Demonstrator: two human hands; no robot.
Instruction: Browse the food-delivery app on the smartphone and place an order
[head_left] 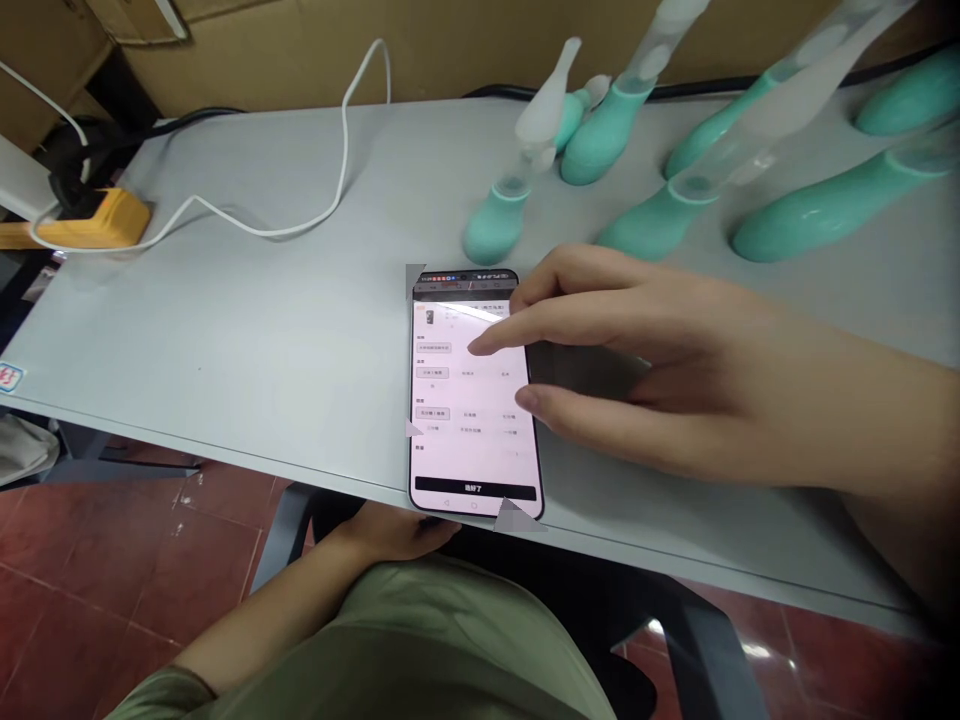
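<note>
A smartphone [474,440] with a bright pink-white screen lies face up at the table's front edge. Rows of small text options fill the screen, above a black bar near its bottom. My right hand [652,350] reaches over the phone from the right, fingers apart and holding nothing. Its index fingertip is on or just above the upper middle of the screen, and the thumb is at the right edge. My left hand [394,530] rests low in front of my body, by the table edge. Its fingers are mostly hidden, with something dark beside the thumb.
Several teal bulbs with clear tubes and whitish tips stand or lean at the back right, one bulb [495,225] just behind the phone. A white cable [281,233] crosses the grey table [225,310] from a yellow power strip [120,220]. Cardboard [255,50] stands behind.
</note>
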